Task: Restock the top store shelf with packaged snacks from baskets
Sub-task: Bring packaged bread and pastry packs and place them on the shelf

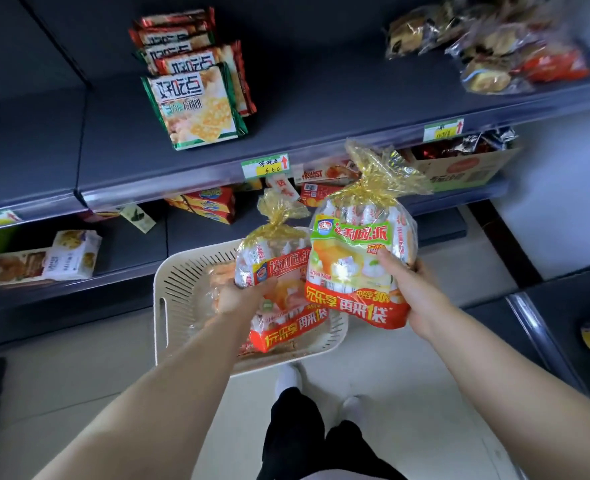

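Snack bag point(281, 285) with a gold-tied top is grasped by the left hand point(238, 296) from its left side, just over a cream basket point(182, 289). The fingers are blurred and partly hidden behind the wrapper. Right hand point(418, 292) clasps a second bag point(355, 268), matching and higher, by its right edge, thumb across the front. Packets point(220, 271) in the basket are hard to make out. Beyond both hands, the top shelf point(321, 109) carries cracker packs point(196, 105) past the left hand and clear pastry bags point(487, 46), cut off by the frame, past the right.

Soft, even daylight brightens the pale floor point(425, 358) while the dark shelves point(321, 109) stay dim, glare glints on the snack bags point(359, 268), and wide-angle distortion bends the soft-edged frame.
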The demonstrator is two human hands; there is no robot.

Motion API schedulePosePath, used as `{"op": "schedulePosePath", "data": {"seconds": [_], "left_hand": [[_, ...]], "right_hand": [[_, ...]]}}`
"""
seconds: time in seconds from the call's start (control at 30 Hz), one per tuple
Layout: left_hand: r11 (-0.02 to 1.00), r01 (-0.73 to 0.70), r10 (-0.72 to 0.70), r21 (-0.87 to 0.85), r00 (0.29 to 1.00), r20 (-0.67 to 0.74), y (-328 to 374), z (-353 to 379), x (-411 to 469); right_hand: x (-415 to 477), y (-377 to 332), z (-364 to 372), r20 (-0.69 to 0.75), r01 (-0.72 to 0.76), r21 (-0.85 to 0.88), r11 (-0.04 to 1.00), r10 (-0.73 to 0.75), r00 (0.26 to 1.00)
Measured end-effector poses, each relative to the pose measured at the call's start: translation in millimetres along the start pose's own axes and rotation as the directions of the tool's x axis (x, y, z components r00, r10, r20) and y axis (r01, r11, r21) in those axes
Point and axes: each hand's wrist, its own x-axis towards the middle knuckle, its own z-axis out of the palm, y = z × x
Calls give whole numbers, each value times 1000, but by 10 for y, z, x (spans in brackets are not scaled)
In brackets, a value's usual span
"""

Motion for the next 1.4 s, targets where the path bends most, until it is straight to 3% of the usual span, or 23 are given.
{"op": "schedulePosePath", "data": {"seconds": [0.27, 0.47, 0.73, 1.27, 1.4], "left_hand": [[971, -219, 203, -98, 968, -145, 275, -294, -634], [914, -363, 307, -182, 911, -276, 404, -389, -1189], [848, -502, 402, -171, 819, -409, 549, -592, -1707], [613, -770, 605, -176, 601, -522, 1178, -1277, -2690], [551, -787, 591, -277, 603, -536, 1447, -1468, -2890]], "right_hand": [[-368, -196, -36, 153, 26, 37, 999, -31, 988], [-623, -336, -61, 293, 45, 121, 992, -79, 953], [-983, -562, -16, 378, 119, 164, 979, -174, 910], [-2026, -1190, 287, 309, 378, 335, 863, -480, 821], [-2262, -1436, 396, 295, 428, 381, 819, -547, 784]]}}
